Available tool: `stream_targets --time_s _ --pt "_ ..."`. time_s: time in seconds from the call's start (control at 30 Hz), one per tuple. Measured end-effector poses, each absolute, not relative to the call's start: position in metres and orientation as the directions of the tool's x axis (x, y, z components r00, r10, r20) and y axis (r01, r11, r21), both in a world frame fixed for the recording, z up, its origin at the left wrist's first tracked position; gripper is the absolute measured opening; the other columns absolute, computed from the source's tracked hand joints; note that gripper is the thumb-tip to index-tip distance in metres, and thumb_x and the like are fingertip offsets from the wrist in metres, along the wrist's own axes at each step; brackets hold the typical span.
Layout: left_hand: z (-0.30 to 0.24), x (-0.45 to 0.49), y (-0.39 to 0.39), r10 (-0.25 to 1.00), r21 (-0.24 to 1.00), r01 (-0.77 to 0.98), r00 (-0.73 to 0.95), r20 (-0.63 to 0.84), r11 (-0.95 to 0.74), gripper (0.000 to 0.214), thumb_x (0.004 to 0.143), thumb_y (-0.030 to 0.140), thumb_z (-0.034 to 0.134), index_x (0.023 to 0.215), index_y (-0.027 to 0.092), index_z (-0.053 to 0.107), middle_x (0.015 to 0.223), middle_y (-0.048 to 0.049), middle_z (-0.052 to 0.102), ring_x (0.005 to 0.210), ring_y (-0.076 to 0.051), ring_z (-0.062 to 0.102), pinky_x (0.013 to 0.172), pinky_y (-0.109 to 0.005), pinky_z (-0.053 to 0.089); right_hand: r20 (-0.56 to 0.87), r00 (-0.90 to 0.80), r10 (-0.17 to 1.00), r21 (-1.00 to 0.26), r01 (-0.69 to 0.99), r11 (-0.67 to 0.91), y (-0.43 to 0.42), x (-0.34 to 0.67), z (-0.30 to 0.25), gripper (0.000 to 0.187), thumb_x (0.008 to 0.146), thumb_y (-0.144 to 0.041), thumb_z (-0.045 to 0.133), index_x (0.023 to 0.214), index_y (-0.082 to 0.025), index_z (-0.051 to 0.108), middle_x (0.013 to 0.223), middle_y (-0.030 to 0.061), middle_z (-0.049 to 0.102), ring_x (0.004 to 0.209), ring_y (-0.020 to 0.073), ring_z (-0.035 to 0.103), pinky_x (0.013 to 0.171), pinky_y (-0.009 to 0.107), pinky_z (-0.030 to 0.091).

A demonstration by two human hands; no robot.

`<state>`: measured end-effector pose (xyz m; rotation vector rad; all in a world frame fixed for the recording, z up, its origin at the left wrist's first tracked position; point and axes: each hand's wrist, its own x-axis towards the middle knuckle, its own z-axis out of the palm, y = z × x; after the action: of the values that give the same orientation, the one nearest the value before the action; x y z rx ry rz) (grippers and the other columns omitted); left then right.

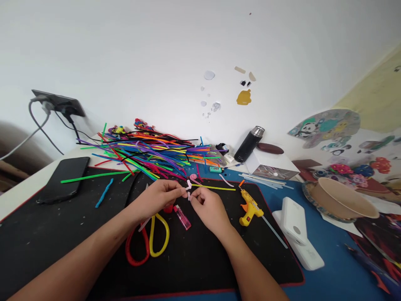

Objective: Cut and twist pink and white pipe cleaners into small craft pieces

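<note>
Between my two hands is a pale pink pipe cleaner (189, 184), bent into a small shape. My left hand (167, 193) pinches it from the left with thumb and forefinger. From the right, the fingertips of my right hand (206, 205) close on its lower end. Below the hands, a pink lighter (182, 217) lies on the black mat (200, 267). Scissors with one red and one yellow handle (159, 236) rest under my left wrist, their blades partly hidden. A pink coil (194, 178) and a yellow-green pipe cleaner (216, 187) lie just behind.
A heap of coloured pipe cleaners (150, 152) spreads along the wall. On the right are a yellow glue gun (249, 208), white power banks (294, 219) and a bowl (344, 198). A black flask (249, 144) leans at the back; a phone (64, 179) lies left.
</note>
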<state>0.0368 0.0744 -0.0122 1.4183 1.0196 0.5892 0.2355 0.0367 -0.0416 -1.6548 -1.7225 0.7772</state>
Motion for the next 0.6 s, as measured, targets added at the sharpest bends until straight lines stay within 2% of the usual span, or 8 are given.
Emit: stream_targets --time_s 0.17,0.37,0.6 --pt "-0.012 0.036 0.075 0.865 0.939 0.34 0.454 -0.214 0.054 0.044 0.086 0.057 0.063 0.087 0.015 0.075 0.05 0.0036 0.052 0.048 -0.012 0.045 0.049 -0.023 0.029 0.056 0.062 0.997 -0.88 0.474 0.019 0.04 0.241 -0.033 0.013 0.089 -0.032 0.063 0.083 -0.021 0.067 0.059 -0.0064 0.052 0.054 0.0136 0.048 0.055 0.026 0.033" --pt "-0.01 0.036 0.076 0.873 0.898 0.437 0.456 -0.174 -0.049 0.038 0.084 0.052 0.064 0.081 0.016 0.076 0.055 0.001 0.061 0.051 -0.014 0.048 0.051 -0.024 0.031 0.047 0.054 0.997 -0.906 0.424 0.019 0.039 0.244 -0.03 0.014 0.087 -0.033 0.064 0.082 -0.021 0.067 0.057 -0.0073 0.049 0.052 0.0131 0.044 0.054 0.026 0.032" --pt "-0.017 0.034 0.078 0.869 0.88 0.466 0.467 -0.162 -0.086 0.031 0.085 0.047 0.064 0.077 0.018 0.073 0.058 0.0017 0.062 0.055 -0.014 0.052 0.054 -0.025 0.033 0.039 0.029 0.999 -0.906 0.423 0.023 0.037 0.244 -0.028 0.012 0.087 -0.031 0.064 0.082 -0.021 0.068 0.058 -0.0069 0.05 0.053 0.0131 0.044 0.053 0.026 0.032"
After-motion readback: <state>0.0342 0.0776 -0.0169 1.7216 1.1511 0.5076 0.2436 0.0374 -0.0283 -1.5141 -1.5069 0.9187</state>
